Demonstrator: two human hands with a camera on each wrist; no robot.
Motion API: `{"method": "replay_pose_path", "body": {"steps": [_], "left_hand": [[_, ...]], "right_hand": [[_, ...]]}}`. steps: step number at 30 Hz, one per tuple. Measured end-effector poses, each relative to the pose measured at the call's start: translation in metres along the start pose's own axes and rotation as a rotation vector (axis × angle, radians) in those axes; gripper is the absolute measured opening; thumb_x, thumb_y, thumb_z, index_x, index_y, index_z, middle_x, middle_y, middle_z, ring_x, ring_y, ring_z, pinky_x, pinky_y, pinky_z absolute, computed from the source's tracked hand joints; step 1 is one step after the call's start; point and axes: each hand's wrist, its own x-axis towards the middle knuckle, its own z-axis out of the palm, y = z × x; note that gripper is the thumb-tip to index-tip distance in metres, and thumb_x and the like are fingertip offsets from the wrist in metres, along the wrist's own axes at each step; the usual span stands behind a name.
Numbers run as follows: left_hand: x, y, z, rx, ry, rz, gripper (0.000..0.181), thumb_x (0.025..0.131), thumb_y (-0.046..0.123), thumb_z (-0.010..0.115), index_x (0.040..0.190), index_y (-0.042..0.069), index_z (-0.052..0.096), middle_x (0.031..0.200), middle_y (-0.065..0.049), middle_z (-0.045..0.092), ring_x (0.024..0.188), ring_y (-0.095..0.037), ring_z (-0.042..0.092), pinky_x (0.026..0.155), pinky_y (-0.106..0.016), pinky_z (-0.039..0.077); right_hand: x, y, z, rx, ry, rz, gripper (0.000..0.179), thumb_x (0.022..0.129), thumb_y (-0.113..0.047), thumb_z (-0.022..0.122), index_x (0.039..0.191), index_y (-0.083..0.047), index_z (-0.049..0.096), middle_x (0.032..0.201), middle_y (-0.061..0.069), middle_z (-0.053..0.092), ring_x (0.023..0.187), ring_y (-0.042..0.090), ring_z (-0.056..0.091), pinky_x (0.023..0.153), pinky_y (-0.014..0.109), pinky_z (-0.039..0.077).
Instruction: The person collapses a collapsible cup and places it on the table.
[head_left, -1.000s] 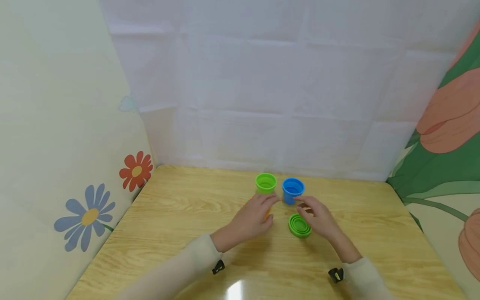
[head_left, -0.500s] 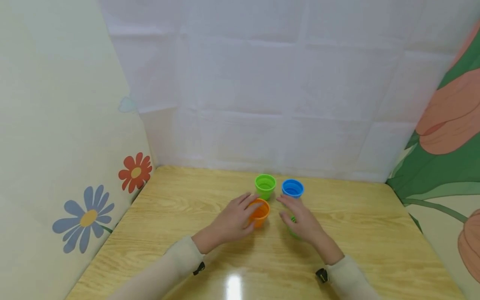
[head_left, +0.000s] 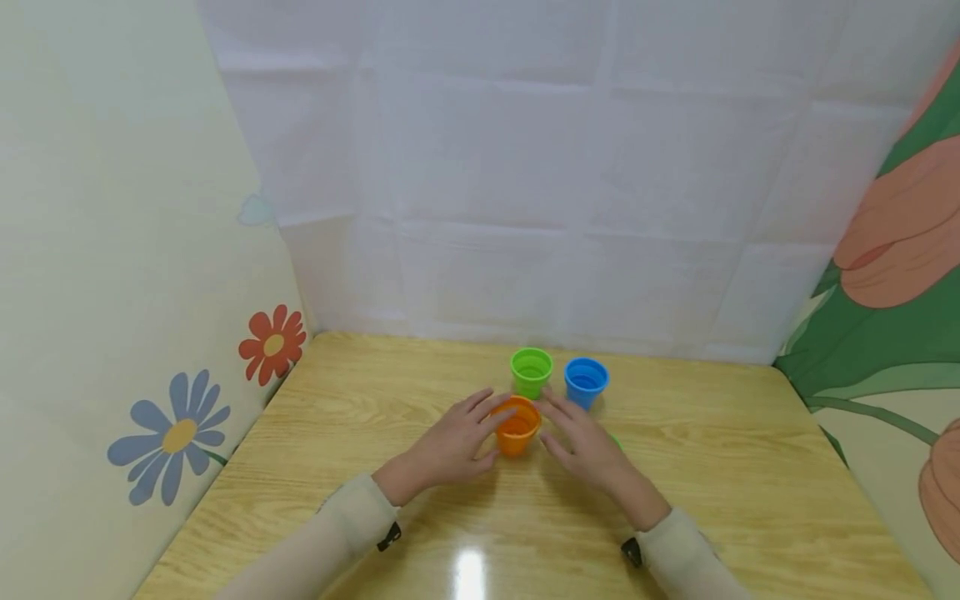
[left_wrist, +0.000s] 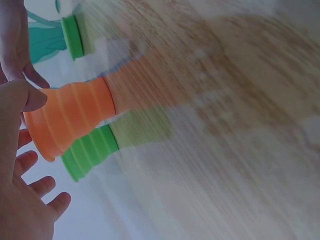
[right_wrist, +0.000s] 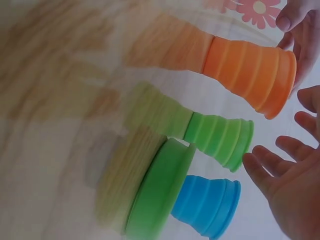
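An orange collapsible cup (head_left: 516, 437) stands upright and pulled up to full height, between the two hands. My left hand (head_left: 450, 443) is at its left side with fingers spread and one finger over the rim; in the left wrist view the thumb (left_wrist: 35, 99) overlaps the rim. My right hand (head_left: 588, 450) reaches in from the right, fingers loosely spread beside the orange cup and holding nothing. A flattened green collapsible cup (right_wrist: 162, 192) lies on the table, mostly hidden under the right hand in the head view.
Behind the orange cup stand an extended light green cup (head_left: 531, 372) and, to its right, an extended blue cup (head_left: 586, 382). All are on a glossy wooden table (head_left: 360, 392). A white sheet (head_left: 480, 167) closes off the back, with flower-patterned panels at both sides.
Both hands were farther right at first. The left hand has drawn back left, uncovering the orange cup. The right hand has moved left, now covering most of the flattened green cup.
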Motion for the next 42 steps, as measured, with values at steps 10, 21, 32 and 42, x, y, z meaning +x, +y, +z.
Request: {"method": "replay_pose_path", "body": {"steps": [10,21,32,42], "left_hand": [[-0.005,-0.003,0.001,-0.016,-0.042,-0.016,0.070,0.085,0.030,0.065,0.146,0.020,0.031,0.151,-0.002,0.028,0.134,-0.033,0.032,0.102,-0.050,0.039],[-0.007,-0.001,-0.003,-0.115,-0.077,-0.013,0.065,0.087,0.023,0.064,0.144,0.015,0.035,0.150,-0.007,0.030,0.131,-0.031,0.038,0.104,-0.046,0.039],[-0.006,0.002,-0.004,-0.113,-0.107,-0.012,0.059,0.089,0.020,0.061,0.142,0.007,0.038,0.146,-0.012,0.035,0.127,-0.024,0.044,0.104,-0.035,0.040],[-0.002,0.005,-0.006,-0.227,-0.088,-0.116,0.052,0.090,0.017,0.060,0.138,0.007,0.043,0.146,-0.006,0.037,0.128,-0.021,0.043,0.103,-0.034,0.041]], "right_hand": [[0.004,-0.003,0.006,-0.083,0.017,-0.083,0.052,0.087,-0.019,0.066,0.136,-0.012,0.048,0.142,0.013,0.043,0.125,0.029,0.046,0.099,0.045,0.044],[0.005,-0.003,0.010,-0.096,-0.027,-0.093,0.049,0.088,-0.016,0.065,0.134,-0.017,0.051,0.141,0.007,0.044,0.125,0.025,0.047,0.100,0.042,0.044],[0.009,-0.005,0.013,-0.092,-0.033,-0.102,0.034,0.087,-0.014,0.066,0.121,-0.014,0.063,0.137,0.007,0.050,0.118,0.025,0.054,0.097,0.040,0.047],[0.010,-0.002,0.012,0.027,-0.013,-0.071,0.022,0.091,-0.015,0.061,0.112,-0.015,0.067,0.134,0.008,0.052,0.122,0.023,0.051,0.098,0.037,0.045]]}}
